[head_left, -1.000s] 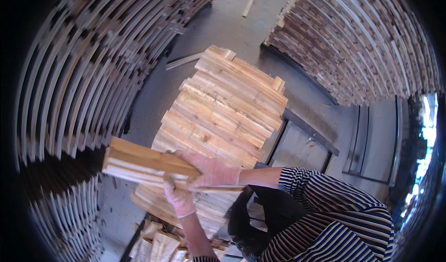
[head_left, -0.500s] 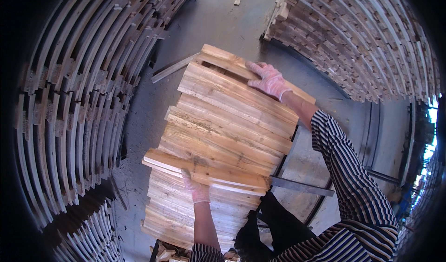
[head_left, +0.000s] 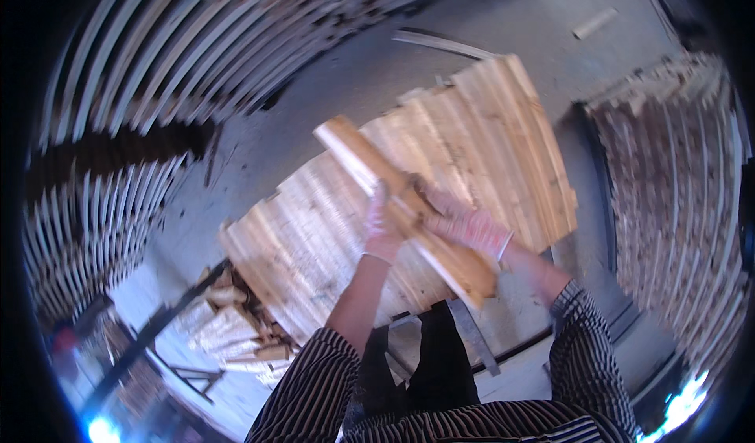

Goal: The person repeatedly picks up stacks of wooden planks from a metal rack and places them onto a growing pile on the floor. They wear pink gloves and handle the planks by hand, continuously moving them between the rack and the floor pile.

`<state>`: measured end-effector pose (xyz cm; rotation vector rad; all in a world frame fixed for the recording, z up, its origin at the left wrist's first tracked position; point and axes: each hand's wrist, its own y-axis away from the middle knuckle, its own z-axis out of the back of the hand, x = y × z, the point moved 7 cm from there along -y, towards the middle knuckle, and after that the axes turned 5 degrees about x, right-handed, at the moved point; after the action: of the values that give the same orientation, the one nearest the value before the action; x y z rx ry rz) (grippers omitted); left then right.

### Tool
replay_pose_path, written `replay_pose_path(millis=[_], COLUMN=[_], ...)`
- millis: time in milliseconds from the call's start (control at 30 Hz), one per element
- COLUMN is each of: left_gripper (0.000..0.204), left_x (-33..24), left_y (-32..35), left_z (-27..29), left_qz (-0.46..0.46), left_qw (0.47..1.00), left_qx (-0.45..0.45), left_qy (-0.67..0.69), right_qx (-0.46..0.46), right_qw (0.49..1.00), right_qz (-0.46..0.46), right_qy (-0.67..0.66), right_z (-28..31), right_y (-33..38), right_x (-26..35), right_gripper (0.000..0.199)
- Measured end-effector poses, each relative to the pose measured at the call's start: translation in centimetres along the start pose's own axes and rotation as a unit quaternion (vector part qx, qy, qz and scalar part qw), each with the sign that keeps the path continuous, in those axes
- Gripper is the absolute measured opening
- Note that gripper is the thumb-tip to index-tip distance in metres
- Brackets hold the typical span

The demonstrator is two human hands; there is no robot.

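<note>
Here, left hand (head_left: 383, 227) and right hand (head_left: 465, 227), both gloved, fingers clamped around a short bundle of wooden slats (head_left: 405, 207), gripped mid-length for balance above the pile. Beneath, the stacked slat pile (head_left: 487, 140), laid flat side by side; beyond, tall stacks of slats (head_left: 676, 176) along the concrete floor (head_left: 503, 18).

A bundle of pale wooden boards (head_left: 401, 207) is held in the air above a big flat stack of similar boards (head_left: 472, 144). The bundle slants from upper left down to lower right, its near end thick and blurred. The stack below lies in tidy parallel rows, pale tan with rough ends.
</note>
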<state>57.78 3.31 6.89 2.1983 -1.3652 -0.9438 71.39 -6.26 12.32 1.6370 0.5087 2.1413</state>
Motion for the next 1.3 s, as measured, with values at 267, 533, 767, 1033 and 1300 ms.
replay_pose_path(millis=[267, 533, 767, 1033, 1300], left_gripper=[0.085, 0.116, 0.093, 0.099, 0.115], left_x=[-14.3, -25.2, -23.4, -22.3, -25.0], left_y=[10.0, 9.6, 7.9, 8.6, 29.5], left_z=[9.8, 12.6, 16.2, 16.4, 28.5], left_qz=[-0.051, 0.081, -0.092, -0.071, -0.210], left_qw=[0.980, 0.471, 0.447, 0.461, 0.538], left_qx=[-0.032, -0.183, -0.173, -0.182, -0.687], left_qy=[-0.189, -0.859, -0.873, -0.866, -0.442], right_qx=[0.056, 0.043, 0.044, 0.014, -0.027], right_qw=[0.987, 0.837, 0.826, 0.845, 0.815], right_qz=[-0.014, 0.020, 0.084, 0.039, 0.035], right_qy=[0.147, 0.545, 0.556, 0.533, 0.578], right_z=[-1.7, 10.3, 5.5, 6.5, 3.0], right_y=[-3.4, -11.4, -16.4, -16.1, -12.7], right_x=[2.3, 4.1, 4.0, 1.0, 1.4], right_gripper=[0.093, 0.093, 0.083, 0.094, 0.107])
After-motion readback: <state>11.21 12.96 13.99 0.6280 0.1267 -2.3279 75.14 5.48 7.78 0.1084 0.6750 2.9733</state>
